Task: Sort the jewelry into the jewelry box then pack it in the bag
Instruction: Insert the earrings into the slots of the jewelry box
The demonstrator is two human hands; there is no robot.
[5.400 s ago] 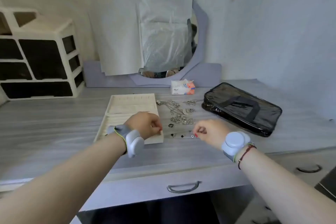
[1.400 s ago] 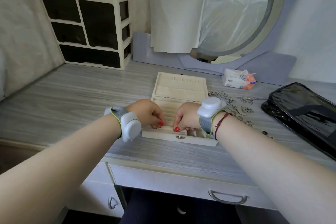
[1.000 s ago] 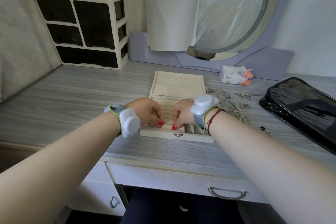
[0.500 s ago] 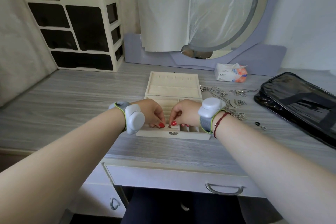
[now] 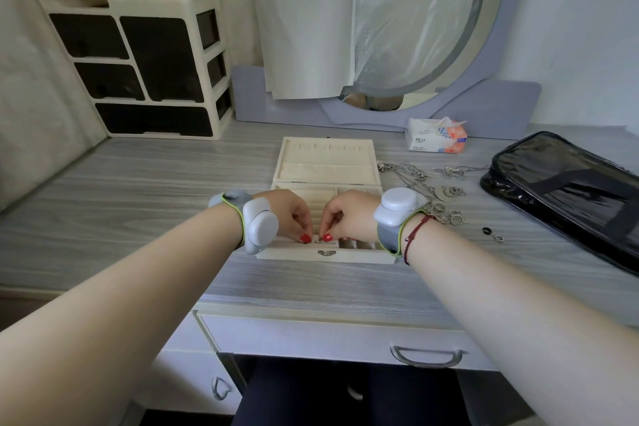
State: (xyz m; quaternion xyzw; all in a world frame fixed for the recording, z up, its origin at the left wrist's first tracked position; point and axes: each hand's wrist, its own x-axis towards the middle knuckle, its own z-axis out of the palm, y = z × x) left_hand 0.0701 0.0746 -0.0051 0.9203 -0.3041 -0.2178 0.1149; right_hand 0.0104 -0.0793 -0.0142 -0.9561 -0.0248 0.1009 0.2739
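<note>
The cream jewelry box [image 5: 359, 255] lies open in the middle of the grey table, its lid [image 5: 325, 162] flat behind it. My left hand [image 5: 288, 214] and my right hand [image 5: 347, 214] hover over its front left compartments with fingertips almost touching. Together they pinch a tiny piece of jewelry [image 5: 318, 239], too small to identify. Loose chains, pendants and rings [image 5: 437, 195] lie in a pile right of the box. Two small rings [image 5: 492, 234] sit further right. The black bag [image 5: 567, 190] lies flat at the right edge.
A tissue pack [image 5: 436, 135] sits behind the jewelry pile. A cream drawer organiser [image 5: 145, 55] stands at the back left, and a paper-covered round mirror [image 5: 415, 28] leans against the wall. A drawer with a metal handle [image 5: 427, 354] is below the table edge.
My right hand left the small items beside the box and came over its front compartments. In the last second both hands drew closer until their fingertips met.
</note>
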